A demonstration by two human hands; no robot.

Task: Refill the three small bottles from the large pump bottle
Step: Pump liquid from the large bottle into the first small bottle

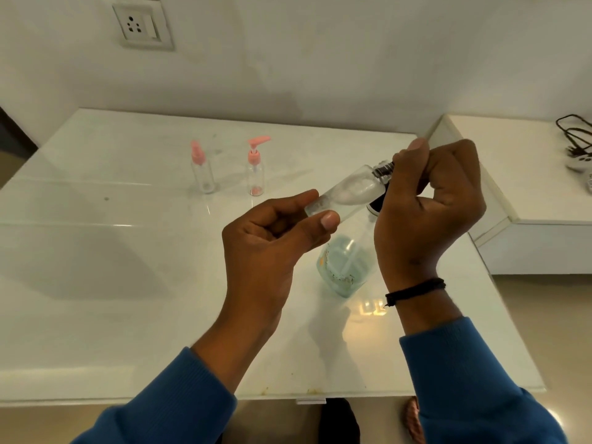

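Observation:
My left hand (275, 232) pinches the base of a small clear bottle (347, 193), held tilted above the table with white foamy liquid inside. My right hand (429, 203) grips its dark cap (382, 169) at the upper end. Below them stands the large pump bottle (344, 267), pale green, its black pump head partly hidden behind my right hand. Two more small clear bottles stand farther back: one with a pink spray cap (201, 169), one with a pink pump top (255, 168).
The white glossy table (128, 251) runs up to a white wall with a socket (141, 25). A lower white cabinet (528, 187) at the right carries a dark cable (573, 133). Floor shows beyond the table's right edge.

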